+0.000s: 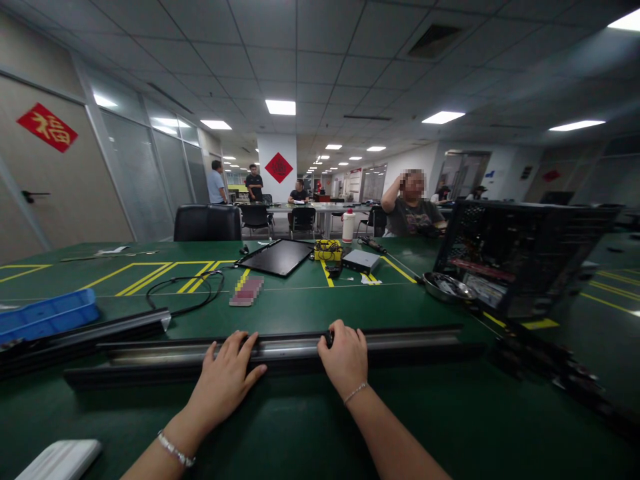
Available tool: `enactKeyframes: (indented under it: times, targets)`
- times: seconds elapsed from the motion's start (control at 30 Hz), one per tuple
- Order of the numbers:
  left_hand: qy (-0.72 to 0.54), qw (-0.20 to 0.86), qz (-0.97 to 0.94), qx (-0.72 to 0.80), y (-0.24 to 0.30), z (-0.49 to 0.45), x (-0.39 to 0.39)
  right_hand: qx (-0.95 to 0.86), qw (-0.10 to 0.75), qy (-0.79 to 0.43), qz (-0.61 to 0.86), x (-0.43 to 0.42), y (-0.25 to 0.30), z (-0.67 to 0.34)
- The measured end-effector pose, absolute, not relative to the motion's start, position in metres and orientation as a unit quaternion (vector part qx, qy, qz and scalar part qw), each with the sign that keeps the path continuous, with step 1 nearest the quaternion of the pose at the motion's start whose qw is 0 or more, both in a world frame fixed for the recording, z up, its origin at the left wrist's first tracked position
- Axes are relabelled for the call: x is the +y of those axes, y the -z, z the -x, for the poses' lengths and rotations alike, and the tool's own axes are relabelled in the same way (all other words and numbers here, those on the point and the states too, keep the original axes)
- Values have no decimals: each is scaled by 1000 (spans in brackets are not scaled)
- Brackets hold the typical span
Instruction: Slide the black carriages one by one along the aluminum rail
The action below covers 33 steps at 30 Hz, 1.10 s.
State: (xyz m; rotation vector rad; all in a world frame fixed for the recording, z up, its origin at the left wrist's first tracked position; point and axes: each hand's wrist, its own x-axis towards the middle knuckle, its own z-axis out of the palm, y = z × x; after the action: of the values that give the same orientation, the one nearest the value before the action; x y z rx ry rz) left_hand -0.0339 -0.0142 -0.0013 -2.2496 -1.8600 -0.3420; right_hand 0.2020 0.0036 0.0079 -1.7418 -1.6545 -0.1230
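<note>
A long dark metal rail (pixel 410 340) lies across the green table (pixel 310 427) in front of me. My left hand (pixel 225 380) rests flat on the rail's near edge, fingers spread. To its right, my right hand (pixel 345 357) is curled over the rail with its fingers wrapped round the top. A second dark rail (pixel 85 337) lies angled at the left.
A blue bin (pixel 47 313) sits at the left, a white object (pixel 60 460) at the near left corner. An open computer case (pixel 520 257), a metal bowl (pixel 447 287), a black panel (pixel 280 257), a cable (pixel 187 290) and small boxes lie farther back. A seated person (pixel 413 210) is across the table.
</note>
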Motion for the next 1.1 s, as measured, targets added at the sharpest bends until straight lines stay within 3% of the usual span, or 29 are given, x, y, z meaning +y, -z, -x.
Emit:
enactKeyframes:
  times: [1.1]
  targets:
    - [123,119,763,-623,0,33,-15,-630,336,25,700,2,-13,-205]
